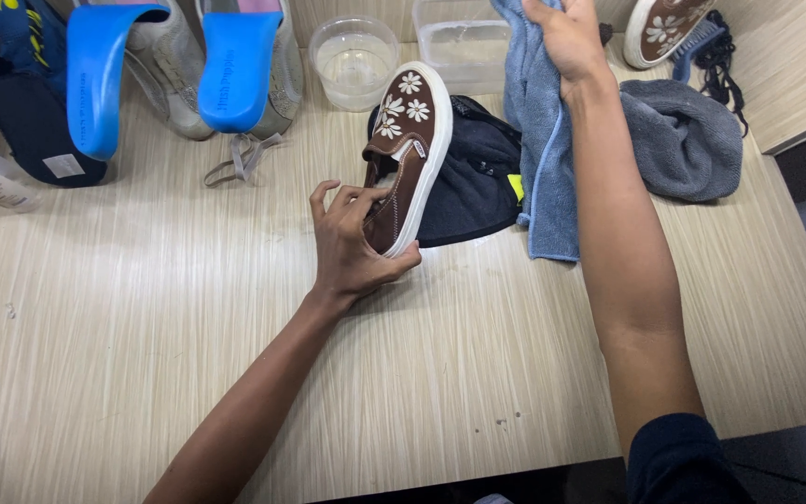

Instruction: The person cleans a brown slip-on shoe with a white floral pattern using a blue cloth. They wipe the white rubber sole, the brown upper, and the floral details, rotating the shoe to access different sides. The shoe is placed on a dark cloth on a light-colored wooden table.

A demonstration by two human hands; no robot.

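Observation:
My left hand [352, 243] grips the heel of a brown slip-on shoe [409, 140] with white flowers and a white sole, tilted on its side on the wooden table [235, 327]. The shoe's toe rests over a dark cloth [473, 177]. My right hand [566, 37] is raised at the far side and clutches a light blue cloth [538, 159] that hangs down to the table. A second brown flowered shoe [660, 28] lies at the far right corner.
A grey towel [692, 135] lies at the right. Two clear containers, a round one [354, 61] and a rectangular one [464, 47], stand at the back. Grey shoes with blue insoles [230, 70] sticking out sit at the far left.

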